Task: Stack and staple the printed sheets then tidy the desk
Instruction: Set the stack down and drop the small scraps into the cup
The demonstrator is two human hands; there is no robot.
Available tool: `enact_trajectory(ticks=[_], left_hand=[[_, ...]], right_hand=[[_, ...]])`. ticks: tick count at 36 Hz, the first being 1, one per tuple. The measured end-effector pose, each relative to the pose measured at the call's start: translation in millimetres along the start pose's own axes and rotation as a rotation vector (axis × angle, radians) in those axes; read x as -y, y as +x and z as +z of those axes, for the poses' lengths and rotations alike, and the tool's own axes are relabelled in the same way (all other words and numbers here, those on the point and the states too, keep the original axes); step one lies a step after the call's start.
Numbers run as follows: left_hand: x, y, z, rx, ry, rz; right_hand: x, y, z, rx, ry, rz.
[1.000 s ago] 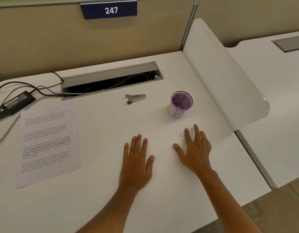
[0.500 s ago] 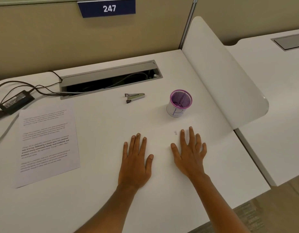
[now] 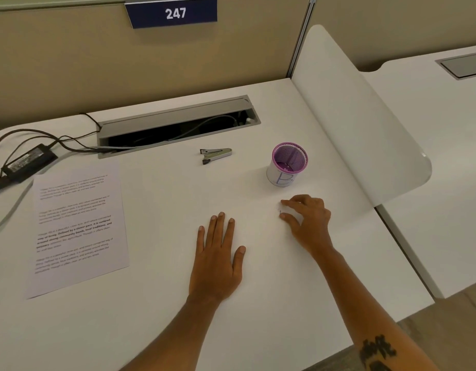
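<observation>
While the left hand [image 3: 218,259] lies flat with fingers spread on the white desk [image 3: 164,303], the right hand [image 3: 309,220] curls thumb and forefinger around a tiny pale speck [image 3: 279,210], perhaps a stray staple, at its fingertips; whether they grip it I cannot tell. Far left lie the printed white sheets [image 3: 76,228], long axis near-to-far; the small silver stapler [image 3: 215,155] lies farther off, nearer the left hand.

1. Number plate [image 3: 173,12], dark blue, on the partition wall: white digits "247".
2. Pen cup [image 3: 287,165], purple mesh with a white wrap: hand-drawn letter "B".
3. Printed sheet [image 3: 77,228] on the tabletop: four paragraphs, partly bold; "traditions, and" legible, the rest too small.
4. Power adapter [image 3: 28,161]: label unreadable.
</observation>
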State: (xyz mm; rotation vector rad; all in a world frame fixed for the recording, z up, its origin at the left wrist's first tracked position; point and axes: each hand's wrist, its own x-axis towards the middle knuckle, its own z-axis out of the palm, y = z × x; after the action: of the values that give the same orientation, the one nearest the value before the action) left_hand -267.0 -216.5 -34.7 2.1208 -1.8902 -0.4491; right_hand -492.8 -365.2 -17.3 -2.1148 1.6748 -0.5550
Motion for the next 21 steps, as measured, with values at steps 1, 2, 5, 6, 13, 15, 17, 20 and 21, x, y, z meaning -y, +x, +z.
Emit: enact_trajectory(ticks=[1,2,5,6,13,15,17,20,21], left_hand=[[0.2,0.0,0.3,-0.001,0.002,0.0],[0.3,0.0,0.6,-0.002,0.005,0.0],[0.3,0.2,1.0,-0.003,0.003,-0.001],[0.2,0.0,1.1,-0.004,0.001,0.0],[0.3,0.4,0.6,0.0,0.009,-0.002],[0.4,0.8,1.0,0.003,0.014,-0.002],[0.6,0.7,1.3,0.005,0.016,-0.002],[0.8,0.6,1.4,0.001,0.011,-0.001],[0.8,0.6,1.4,0.0,0.011,0.001]], right_hand=[[-1.7,4.3,-0.3,0.005,0.015,-0.026],[-3.2,8.2,-0.5,0.01,0.029,-0.053],[-6.2,17.2,-1.5,0.05,0.04,-0.122],[-7.0,19.5,-1.8,0.063,0.034,-0.137],[-6.7,24.9,-4.7,0.067,0.009,-0.203],[-5.0,23.9,-4.2,0.052,0.008,-0.217],[-3.0,22.8,-3.6,0.035,0.005,-0.226],[-0.6,21.8,-3.6,0.011,0.012,-0.226],[0.1,21.4,-3.6,0.007,0.012,-0.226]])
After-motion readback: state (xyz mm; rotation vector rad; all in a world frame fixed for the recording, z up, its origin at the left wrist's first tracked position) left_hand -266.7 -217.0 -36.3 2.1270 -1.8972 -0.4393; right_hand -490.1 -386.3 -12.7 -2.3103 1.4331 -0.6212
